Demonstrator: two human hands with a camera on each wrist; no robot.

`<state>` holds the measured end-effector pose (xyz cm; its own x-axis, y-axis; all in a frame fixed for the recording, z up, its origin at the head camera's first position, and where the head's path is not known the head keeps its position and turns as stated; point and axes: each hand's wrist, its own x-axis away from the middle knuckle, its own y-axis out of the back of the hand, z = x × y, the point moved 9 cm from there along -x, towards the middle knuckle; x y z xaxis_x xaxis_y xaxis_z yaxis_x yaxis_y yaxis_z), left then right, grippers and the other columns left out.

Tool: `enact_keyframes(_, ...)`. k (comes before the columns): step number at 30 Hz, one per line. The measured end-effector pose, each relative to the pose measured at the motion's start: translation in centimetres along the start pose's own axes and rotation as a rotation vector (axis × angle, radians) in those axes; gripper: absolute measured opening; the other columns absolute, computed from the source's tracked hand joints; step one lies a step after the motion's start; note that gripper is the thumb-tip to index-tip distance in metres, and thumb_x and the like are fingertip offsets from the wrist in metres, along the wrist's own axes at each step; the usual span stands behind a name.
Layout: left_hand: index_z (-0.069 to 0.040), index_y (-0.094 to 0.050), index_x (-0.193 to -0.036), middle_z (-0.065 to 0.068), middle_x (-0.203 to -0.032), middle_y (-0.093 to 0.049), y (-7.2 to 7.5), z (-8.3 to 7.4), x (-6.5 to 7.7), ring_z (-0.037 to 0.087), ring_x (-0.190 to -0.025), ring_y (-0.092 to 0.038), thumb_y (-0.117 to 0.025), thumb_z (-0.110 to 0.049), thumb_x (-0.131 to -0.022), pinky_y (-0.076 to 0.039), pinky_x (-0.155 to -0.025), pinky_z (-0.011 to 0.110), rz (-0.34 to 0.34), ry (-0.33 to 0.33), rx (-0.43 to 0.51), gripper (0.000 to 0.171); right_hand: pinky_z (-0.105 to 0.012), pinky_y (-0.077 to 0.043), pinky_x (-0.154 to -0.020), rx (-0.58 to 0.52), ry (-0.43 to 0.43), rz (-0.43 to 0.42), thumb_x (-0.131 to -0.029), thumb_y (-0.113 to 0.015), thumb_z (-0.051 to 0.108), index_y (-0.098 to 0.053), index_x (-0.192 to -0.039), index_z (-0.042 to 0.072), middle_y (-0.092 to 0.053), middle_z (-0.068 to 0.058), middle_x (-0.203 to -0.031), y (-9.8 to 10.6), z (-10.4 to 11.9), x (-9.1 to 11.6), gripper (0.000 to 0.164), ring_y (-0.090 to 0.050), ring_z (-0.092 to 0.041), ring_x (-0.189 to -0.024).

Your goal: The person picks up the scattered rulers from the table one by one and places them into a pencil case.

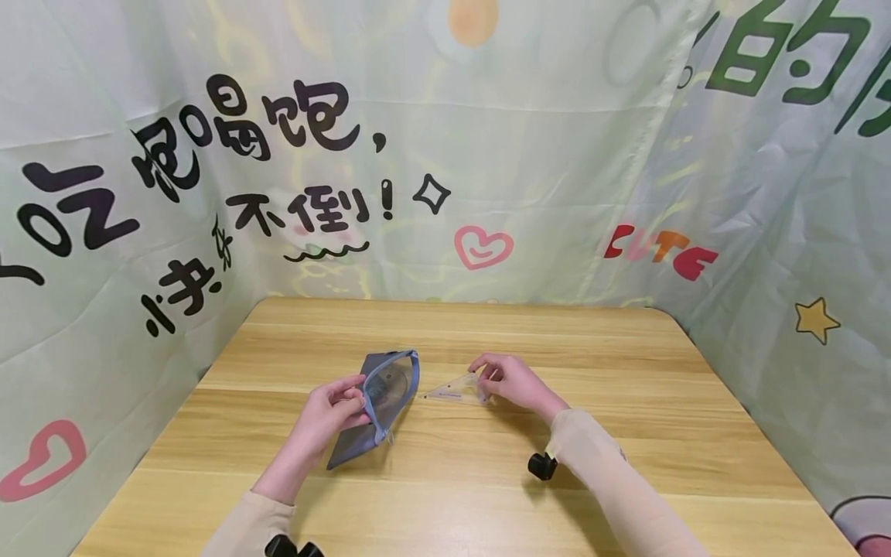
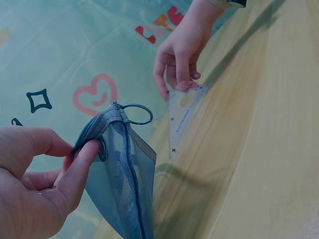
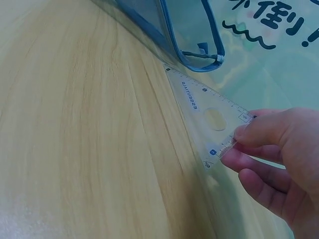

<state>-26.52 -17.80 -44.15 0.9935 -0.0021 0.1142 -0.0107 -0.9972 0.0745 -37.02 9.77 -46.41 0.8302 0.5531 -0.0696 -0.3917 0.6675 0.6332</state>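
Observation:
My left hand [image 1: 329,412] pinches the edge of a blue-grey mesh zip pouch [image 1: 353,444] between thumb and fingers. The pouch stands tilted, its blue-trimmed mouth gaping toward the right, and a small ring [image 2: 138,114] hangs off one end of the zip. Across from it, my right hand [image 1: 513,381] grips a clear triangular set square [image 3: 197,102] by its short edge, thumb on one face. The set square's narrow tip points left at the pouch's mouth, close to the rim. Printed scales and an oval cutout show on the set square.
A light wood-grain table [image 1: 445,495] lies under both hands. Printed fabric [image 1: 543,170] hangs behind it and along both sides. Black wrist cameras are strapped at both sleeves, the right one [image 1: 541,466] low over the table.

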Motion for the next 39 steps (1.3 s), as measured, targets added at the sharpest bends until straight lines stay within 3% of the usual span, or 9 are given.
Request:
enact_keyframes(8,0.006,-0.046,-0.141,-0.001,-0.092,-0.051,0.1,0.0,0.0,0.007,-0.083,-0.060,-0.053,0.002,-0.093,-0.063,-0.078,0.023,-0.004,0.018,0.005,0.049,-0.031,-0.060,-0.062,-0.035,-0.001,0.005,-0.090,-0.063,0.002,-0.066,-0.116,0.008,-0.068,-0.013,-0.088,-0.1,0.1,0.1,0.027,-0.068,-0.020,-0.070)
enact_keyframes(18,0.007,-0.044,-0.142,-0.002,-0.091,-0.051,0.0,-0.1,0.1,0.007,-0.083,-0.061,-0.054,0.001,-0.093,-0.063,-0.078,0.022,0.003,0.010,0.006,0.050,-0.031,-0.063,-0.066,-0.100,-0.068,-0.065,-0.090,-0.063,0.001,-0.067,-0.113,0.009,-0.071,-0.013,-0.092,0.8,-0.3,0.4,0.026,-0.069,-0.017,-0.073)
enact_keyframes(28,0.006,-0.045,-0.141,-0.003,-0.092,-0.051,0.1,0.0,-0.1,0.008,-0.084,-0.061,-0.053,0.002,-0.093,-0.064,-0.079,0.023,-0.005,0.014,0.004,0.049,-0.034,-0.062,-0.065,-0.192,-0.100,-0.112,-0.089,-0.065,0.002,-0.066,-0.115,0.002,-0.070,-0.017,-0.092,1.3,0.3,0.6,0.026,-0.068,-0.016,-0.072)
enact_keyframes(33,0.006,-0.045,-0.141,-0.002,-0.091,-0.050,0.0,0.0,0.0,0.008,-0.084,-0.061,-0.054,0.002,-0.093,-0.063,-0.079,0.023,-0.008,0.013,0.005,0.049,-0.035,-0.065,-0.074,-0.268,-0.148,-0.120,-0.090,-0.064,0.003,-0.065,-0.118,-0.001,-0.071,-0.018,-0.094,0.9,0.5,0.3,0.028,-0.070,-0.015,-0.076)
enact_keyframes(39,0.007,-0.045,-0.141,-0.002,-0.092,-0.050,0.0,-0.2,0.1,0.007,-0.084,-0.061,-0.054,0.002,-0.092,-0.063,-0.078,0.023,-0.013,0.007,-0.003,0.050,-0.043,-0.065,-0.074,-0.308,-0.182,-0.140,-0.090,-0.063,0.002,-0.064,-0.119,-0.005,-0.073,-0.023,-0.097,0.4,1.2,-0.4,0.029,-0.072,-0.017,-0.073)
